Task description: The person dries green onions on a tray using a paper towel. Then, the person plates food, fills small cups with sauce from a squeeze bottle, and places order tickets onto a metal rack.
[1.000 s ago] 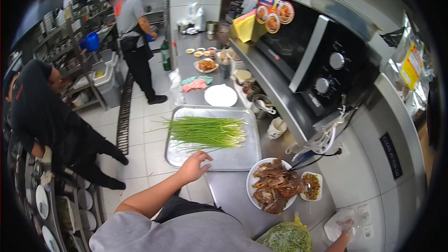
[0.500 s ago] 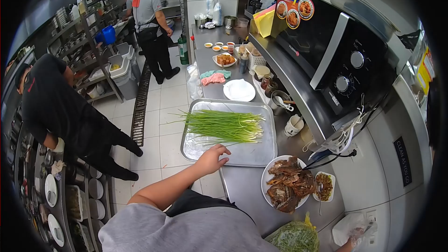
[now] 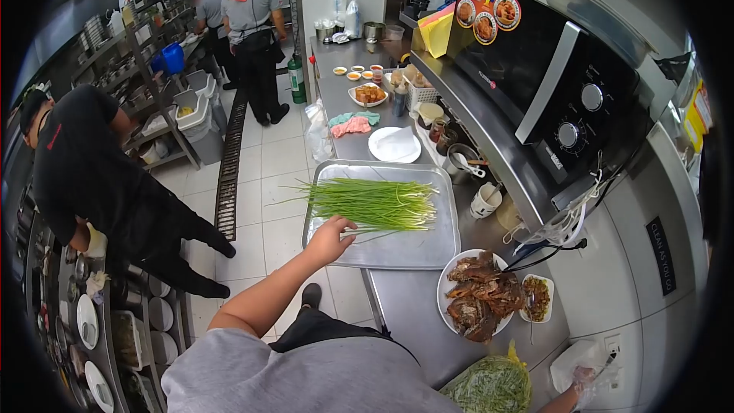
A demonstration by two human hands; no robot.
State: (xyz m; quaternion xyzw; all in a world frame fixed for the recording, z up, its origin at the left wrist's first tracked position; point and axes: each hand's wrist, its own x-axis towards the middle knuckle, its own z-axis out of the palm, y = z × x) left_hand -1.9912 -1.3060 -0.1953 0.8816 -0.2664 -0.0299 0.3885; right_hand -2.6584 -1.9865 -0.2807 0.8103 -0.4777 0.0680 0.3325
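A bundle of long green scallions [image 3: 371,203] lies across a metal tray [image 3: 390,256], white ends to the right. My left hand [image 3: 331,239] is over the tray's near left edge, its loosely bent fingers at the near side of the scallions; I see nothing held in it. Far to the lower right, my right hand [image 3: 585,378] is closed amid clear plastic [image 3: 568,359], close to the wall. A thin dark-ended object shows beside its fingers, too small to name. Between that hand and the tray sits a plastic-wrapped green bundle [image 3: 493,388].
A plate of fried fish [image 3: 478,298] and a small bowl of chopped relish [image 3: 537,298] stand right of the tray. Beyond it are a white plate [image 3: 394,145] and cloths [image 3: 352,124]. A microwave [image 3: 527,69] overhangs the counter. A person [image 3: 99,160] bends at the left shelves.
My left hand has moved forward and left, up to the scallions. My right hand has come further into view at the lower right. The person in the back has turned away.
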